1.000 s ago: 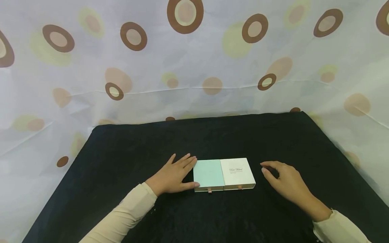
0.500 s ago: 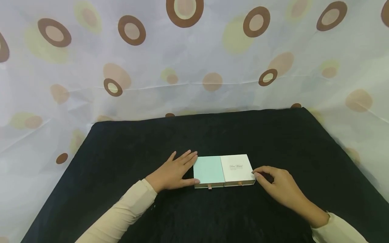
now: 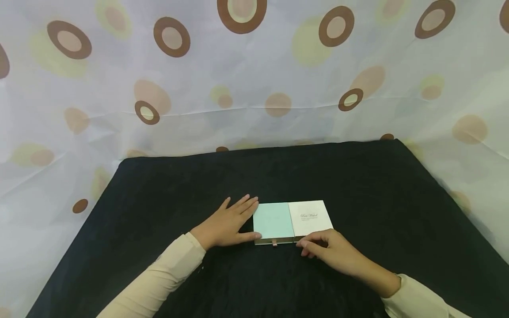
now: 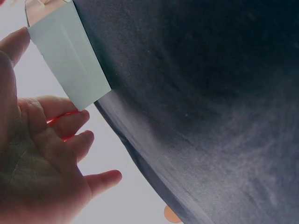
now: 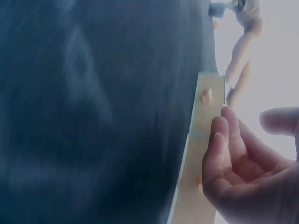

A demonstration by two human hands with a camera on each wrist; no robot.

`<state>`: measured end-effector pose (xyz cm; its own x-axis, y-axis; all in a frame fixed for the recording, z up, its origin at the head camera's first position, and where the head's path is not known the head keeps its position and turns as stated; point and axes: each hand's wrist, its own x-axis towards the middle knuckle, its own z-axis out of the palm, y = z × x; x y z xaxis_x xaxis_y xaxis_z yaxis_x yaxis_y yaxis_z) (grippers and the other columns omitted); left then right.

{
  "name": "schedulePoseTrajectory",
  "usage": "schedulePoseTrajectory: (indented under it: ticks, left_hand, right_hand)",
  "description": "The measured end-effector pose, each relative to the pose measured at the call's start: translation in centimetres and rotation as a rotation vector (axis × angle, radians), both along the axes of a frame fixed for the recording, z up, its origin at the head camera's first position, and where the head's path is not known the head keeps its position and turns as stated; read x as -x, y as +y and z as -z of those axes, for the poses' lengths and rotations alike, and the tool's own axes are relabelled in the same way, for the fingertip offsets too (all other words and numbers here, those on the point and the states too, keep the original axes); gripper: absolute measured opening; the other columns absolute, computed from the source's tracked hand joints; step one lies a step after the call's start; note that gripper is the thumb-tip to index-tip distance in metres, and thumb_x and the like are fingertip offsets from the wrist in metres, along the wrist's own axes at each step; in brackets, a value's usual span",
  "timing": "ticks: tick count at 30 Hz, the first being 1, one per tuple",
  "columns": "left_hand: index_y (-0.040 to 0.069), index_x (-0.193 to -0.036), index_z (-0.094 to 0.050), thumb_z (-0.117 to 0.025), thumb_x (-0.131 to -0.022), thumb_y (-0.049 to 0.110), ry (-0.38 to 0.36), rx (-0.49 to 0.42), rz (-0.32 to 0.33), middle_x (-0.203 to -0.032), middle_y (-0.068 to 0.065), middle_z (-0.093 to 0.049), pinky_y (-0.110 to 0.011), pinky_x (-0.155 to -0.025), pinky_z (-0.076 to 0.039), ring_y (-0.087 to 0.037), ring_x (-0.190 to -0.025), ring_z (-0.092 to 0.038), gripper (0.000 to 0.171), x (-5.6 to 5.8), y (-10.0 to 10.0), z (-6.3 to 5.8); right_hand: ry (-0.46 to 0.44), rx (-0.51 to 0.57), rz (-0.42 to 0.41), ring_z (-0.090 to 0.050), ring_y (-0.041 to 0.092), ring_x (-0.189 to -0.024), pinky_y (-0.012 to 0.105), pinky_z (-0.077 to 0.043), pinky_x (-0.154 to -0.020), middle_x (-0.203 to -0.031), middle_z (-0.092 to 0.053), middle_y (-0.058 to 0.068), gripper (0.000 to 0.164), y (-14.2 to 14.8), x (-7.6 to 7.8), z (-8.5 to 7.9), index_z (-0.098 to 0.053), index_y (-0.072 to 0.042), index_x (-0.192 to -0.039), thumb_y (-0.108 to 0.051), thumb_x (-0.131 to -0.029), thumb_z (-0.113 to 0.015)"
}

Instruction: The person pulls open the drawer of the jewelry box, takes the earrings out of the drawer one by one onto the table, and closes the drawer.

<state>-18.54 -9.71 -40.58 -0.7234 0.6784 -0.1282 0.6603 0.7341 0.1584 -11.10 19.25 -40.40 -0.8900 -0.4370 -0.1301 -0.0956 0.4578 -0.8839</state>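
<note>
Two flat square drawer boxes lie side by side on black cloth: a mint-green box [image 3: 272, 219] at left and a white box [image 3: 310, 214] with small script lettering at right. My left hand [image 3: 224, 227] has its fingers spread, with thumb and fingertips touching the left side of the mint box, also seen in the left wrist view as a pale side wall [image 4: 70, 56]. My right hand [image 3: 338, 251] is before the white box's front, fingers loosely bent, and covers part of it. In the right wrist view the thumb [image 5: 280, 122] stands apart from the fingers. A small pink ribbon tab [image 3: 275, 242] sticks out of the mint box's front.
Black cloth [image 3: 191, 181] covers the table. A white curtain [image 3: 246, 79] with brown, peach and green circles hangs behind it and along both sides.
My right hand has moved left, from beside the white box to its right side, then round to its front. My left hand has stayed on the mint box. The boxes look unmoved.
</note>
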Motion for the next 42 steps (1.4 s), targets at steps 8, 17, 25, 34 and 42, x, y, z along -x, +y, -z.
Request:
schedulePoseTrajectory:
  ticks: [8, 17, 25, 34, 42]
  left_hand:
    - [0.013, -0.154, -0.020, -0.043, -0.090, 0.068, -0.008, -0.008, -0.009, -0.160, 0.001, -0.015, -0.058, -0.114, -0.013, -0.020, -0.148, -0.007, 0.088, 0.1, -0.1, 0.3]
    - [0.013, -0.154, -0.021, -0.043, -0.090, 0.068, -0.006, 0.003, -0.005, -0.160, 0.001, -0.017, -0.057, -0.114, -0.013, -0.022, -0.148, -0.011, 0.087, 0.3, 0.0, 0.0]
    - [0.011, -0.153, -0.023, -0.045, -0.091, 0.066, 0.004, -0.005, -0.005, -0.159, -0.001, -0.021, -0.058, -0.113, -0.016, -0.023, -0.147, -0.017, 0.086, 0.2, 0.0, 0.0]
    - [0.010, -0.153, -0.024, -0.045, -0.092, 0.064, -0.005, -0.015, -0.010, -0.159, -0.002, -0.023, -0.057, -0.113, -0.019, -0.023, -0.145, -0.022, 0.085, -0.3, 0.2, 0.0]
    - [0.010, -0.153, -0.025, -0.047, -0.091, 0.064, -0.009, -0.043, -0.013, -0.158, -0.003, -0.025, -0.056, -0.112, -0.021, -0.025, -0.144, -0.025, 0.085, -0.5, 0.2, 0.2]
  right_hand:
    - [-0.159, 0.100, -0.036, -0.062, 0.014, -0.074, 0.027, -0.051, -0.063, -0.087, -0.070, 0.009, 0.032, -2.3, 0.2, 0.7, -0.067, 0.008, -0.111, -0.018, -0.099, -0.053]
    - [-0.336, 0.226, -0.012, -0.062, 0.008, -0.074, 0.022, -0.053, -0.069, -0.088, -0.070, 0.006, 0.037, -2.8, 0.6, 0.6, -0.058, 0.017, -0.119, -0.012, -0.097, -0.052]
    - [-0.436, 0.340, 0.015, -0.065, 0.005, -0.074, 0.021, -0.054, -0.072, -0.088, -0.070, 0.004, 0.039, -3.7, 0.5, 1.5, -0.051, 0.021, -0.122, -0.010, -0.098, -0.049]
    - [-0.573, 0.448, 0.076, -0.070, 0.011, -0.080, 0.024, -0.055, -0.076, -0.088, -0.071, 0.006, 0.040, -4.3, 0.3, 2.1, -0.047, 0.022, -0.125, -0.009, -0.100, -0.047]
    - [-0.650, 0.550, 0.199, -0.070, 0.013, -0.079, 0.023, -0.055, -0.076, -0.084, -0.070, 0.005, 0.027, -5.0, -0.1, 2.4, -0.057, 0.015, -0.113, -0.007, -0.100, -0.048]
